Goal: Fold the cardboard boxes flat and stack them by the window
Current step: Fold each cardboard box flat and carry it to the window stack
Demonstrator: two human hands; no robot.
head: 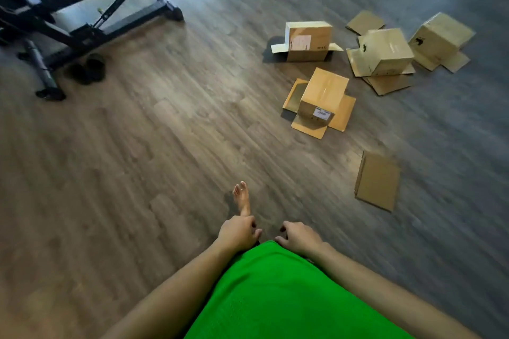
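Several cardboard boxes stand upside down on the wood floor at the right, flaps splayed out. The nearest box (321, 100) carries a white label. Behind it stand a labelled box (308, 41), a middle box (385, 51) and a far-right box (440, 38). One flattened box (377, 180) lies alone on the floor, closer to me. A loose cardboard piece (365, 22) lies at the back. My left hand (238, 232) and my right hand (298, 235) hang low in front of my green shirt, fingers loosely curled, holding nothing, well short of the boxes.
A black weight bench (91, 0) with its frame and a pair of dark slippers (88, 69) fills the upper left. My bare foot (242, 198) is on the floor ahead of my hands. No window shows in this view.
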